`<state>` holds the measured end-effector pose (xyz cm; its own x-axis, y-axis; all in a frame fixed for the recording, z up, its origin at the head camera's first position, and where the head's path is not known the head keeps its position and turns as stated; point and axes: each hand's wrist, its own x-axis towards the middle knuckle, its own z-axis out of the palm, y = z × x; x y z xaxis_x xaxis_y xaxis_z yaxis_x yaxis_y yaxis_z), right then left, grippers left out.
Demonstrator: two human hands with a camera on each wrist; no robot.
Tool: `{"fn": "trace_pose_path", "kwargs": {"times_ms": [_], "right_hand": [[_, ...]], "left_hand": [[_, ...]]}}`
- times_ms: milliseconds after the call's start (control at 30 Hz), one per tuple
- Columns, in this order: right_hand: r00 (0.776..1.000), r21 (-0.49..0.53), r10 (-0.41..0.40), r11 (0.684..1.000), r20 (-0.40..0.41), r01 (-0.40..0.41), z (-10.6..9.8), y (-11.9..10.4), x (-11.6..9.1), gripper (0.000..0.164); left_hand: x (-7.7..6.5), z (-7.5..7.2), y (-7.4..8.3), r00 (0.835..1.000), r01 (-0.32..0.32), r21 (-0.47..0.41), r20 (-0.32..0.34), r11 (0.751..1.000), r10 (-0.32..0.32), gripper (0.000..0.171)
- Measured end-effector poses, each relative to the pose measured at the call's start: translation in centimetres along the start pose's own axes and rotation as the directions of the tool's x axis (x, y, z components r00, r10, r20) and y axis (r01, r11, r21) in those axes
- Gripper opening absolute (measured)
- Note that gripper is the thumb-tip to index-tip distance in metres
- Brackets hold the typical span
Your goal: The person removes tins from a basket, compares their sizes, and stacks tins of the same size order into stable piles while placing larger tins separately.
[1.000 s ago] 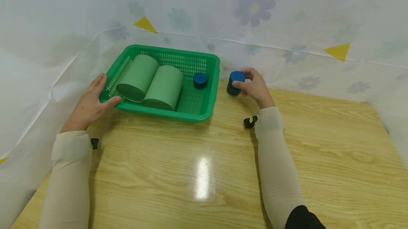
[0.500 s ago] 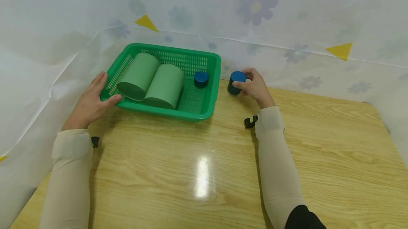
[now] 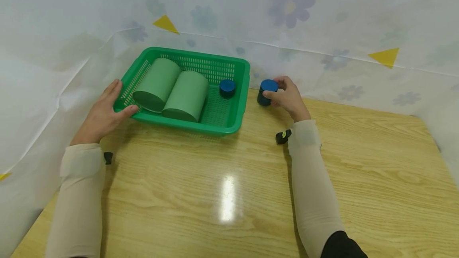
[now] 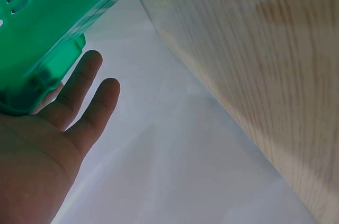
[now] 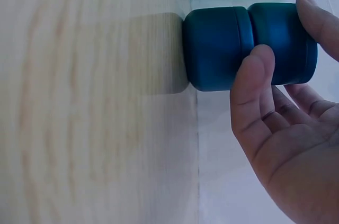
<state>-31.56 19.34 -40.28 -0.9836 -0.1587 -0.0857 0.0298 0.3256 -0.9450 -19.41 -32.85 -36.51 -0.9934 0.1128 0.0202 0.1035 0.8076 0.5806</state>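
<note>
At the left corner of a green plastic basket [image 3: 238, 118], my left hand [image 3: 101, 114] rests with straight fingers along the side and the thumb at the front rim. The left wrist view has those fingers [image 4: 98, 107] spread beside the basket wall. My right hand [image 3: 288, 97] pinches a small blue round jar [image 5: 283, 44] between thumb and fingers. That jar sits end to end on a second blue jar [image 5: 214, 49], which stands upright on the table. Inside the basket lie two large light-green cylinders [image 3: 157, 82] on their sides, plus a short blue round piece [image 3: 227, 88].
The wood-grain table [image 3: 179, 194] meets a white flower-print sheet [image 3: 322, 18] just behind the basket and jars. More sheet hangs close beside my left arm. A black wrist camera [image 3: 283, 136] juts out near my right wrist.
The upper blue jar has come into line over the lower one, where it first looked slightly offset. Both hands stay in place, while the whole view shifts a little.
</note>
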Motion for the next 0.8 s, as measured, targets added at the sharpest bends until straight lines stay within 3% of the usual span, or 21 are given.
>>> {"fn": "trace_pose_path", "kwargs": {"times_ms": [800], "right_hand": [[1.0,0.018,0.023,1.0,0.001,-0.023,-0.05,-0.05,0.01,0.063]], "left_hand": [[-0.08,-0.05,0.05,1.0,-0.001,-0.007,-0.001,1.0,0.001,0.093]]}}
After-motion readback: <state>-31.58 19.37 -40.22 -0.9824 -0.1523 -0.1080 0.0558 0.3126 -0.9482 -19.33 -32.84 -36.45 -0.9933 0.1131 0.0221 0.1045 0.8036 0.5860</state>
